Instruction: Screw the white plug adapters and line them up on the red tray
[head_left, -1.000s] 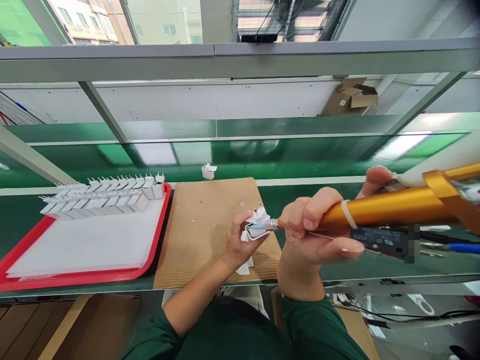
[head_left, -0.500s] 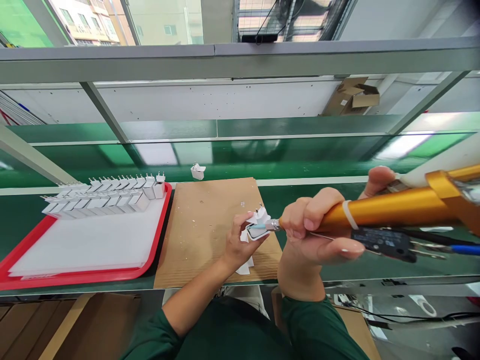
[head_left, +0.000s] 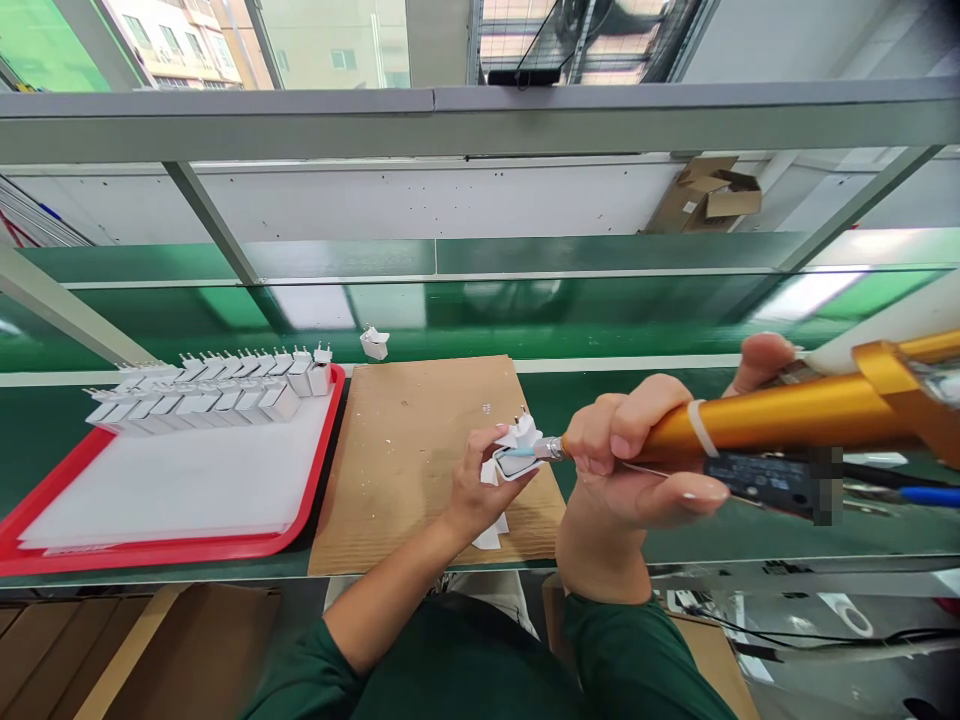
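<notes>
My left hand [head_left: 480, 475] is closed around a white plug adapter [head_left: 517, 462], its metal pins pointing away from me. Into the adapter's open side reaches the pale blue tip of a gold-coloured dispensing gun [head_left: 780, 412]. My right hand [head_left: 637, 450] wraps round the gun's barrel, with the thumb along a black switch [head_left: 761, 482] strapped below it. Whether anything flows from the tip cannot be made out. Under both hands lies a brown cardboard sheet [head_left: 405, 450], with white scraps [head_left: 491, 535] near its front edge.
On the left, a red tray [head_left: 304, 510] lined with white sheets bears rows of white plug adapters [head_left: 202, 395]. Another adapter [head_left: 374, 343] sits on the green belt [head_left: 465, 335] behind the cardboard. A metal frame bar [head_left: 480, 125] crosses above the bench.
The lone adapter on the green belt has shifted a little to the left. Both hands, the gun and the held adapter stay practically where they were.
</notes>
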